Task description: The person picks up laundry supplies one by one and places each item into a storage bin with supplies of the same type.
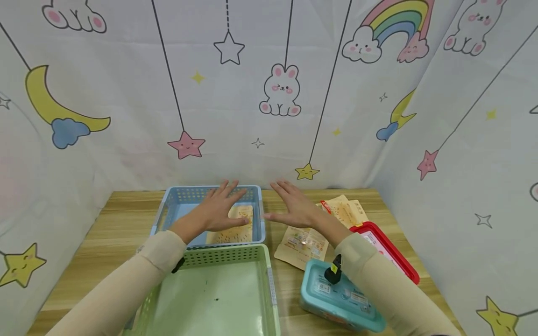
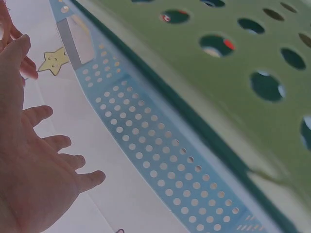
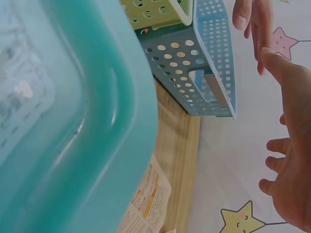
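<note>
Fingers spread on both hands: the left hand hovers over the blue perforated basket, where a tan printed packet lies; the right hand hovers just right of it. Nearer stands a green basket. Rightward on the wooden desk lie more tan packets, a turquoise-lidded box and a red-rimmed case.
</note>
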`<control>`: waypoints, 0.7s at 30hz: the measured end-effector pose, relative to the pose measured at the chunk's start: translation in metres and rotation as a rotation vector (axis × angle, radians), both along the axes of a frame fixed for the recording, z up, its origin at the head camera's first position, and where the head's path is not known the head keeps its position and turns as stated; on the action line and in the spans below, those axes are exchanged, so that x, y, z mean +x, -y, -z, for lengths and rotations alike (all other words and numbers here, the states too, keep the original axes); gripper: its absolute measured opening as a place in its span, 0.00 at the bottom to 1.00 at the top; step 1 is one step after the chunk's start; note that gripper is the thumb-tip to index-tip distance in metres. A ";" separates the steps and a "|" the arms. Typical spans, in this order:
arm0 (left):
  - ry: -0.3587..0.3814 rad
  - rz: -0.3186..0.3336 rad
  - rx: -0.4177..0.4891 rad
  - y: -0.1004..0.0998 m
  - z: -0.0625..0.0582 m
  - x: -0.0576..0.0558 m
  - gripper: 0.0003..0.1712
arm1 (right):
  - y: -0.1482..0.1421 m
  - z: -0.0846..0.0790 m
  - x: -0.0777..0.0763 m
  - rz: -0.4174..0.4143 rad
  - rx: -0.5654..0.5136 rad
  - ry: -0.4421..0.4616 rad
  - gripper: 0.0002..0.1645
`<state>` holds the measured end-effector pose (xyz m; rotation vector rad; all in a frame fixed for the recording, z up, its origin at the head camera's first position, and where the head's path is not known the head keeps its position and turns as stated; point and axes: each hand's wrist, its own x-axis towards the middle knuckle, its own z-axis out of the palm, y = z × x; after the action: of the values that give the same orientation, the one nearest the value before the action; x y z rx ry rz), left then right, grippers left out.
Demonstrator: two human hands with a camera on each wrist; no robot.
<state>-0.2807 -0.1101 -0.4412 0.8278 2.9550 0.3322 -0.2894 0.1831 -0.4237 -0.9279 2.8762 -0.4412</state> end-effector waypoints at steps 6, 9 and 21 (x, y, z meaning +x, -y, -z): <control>-0.007 0.059 0.016 -0.014 -0.006 0.005 0.54 | -0.009 0.003 0.000 0.007 0.002 0.005 0.59; 0.007 0.092 0.016 -0.022 -0.008 0.008 0.53 | -0.014 0.004 0.000 0.003 0.004 0.006 0.58; 0.031 0.162 0.001 -0.046 -0.008 0.013 0.49 | -0.031 0.003 0.006 0.013 0.023 0.017 0.57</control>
<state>-0.2677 -0.0636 -0.4334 1.0440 2.8358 0.3331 -0.2837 0.2146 -0.4268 -0.8975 2.8678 -0.4141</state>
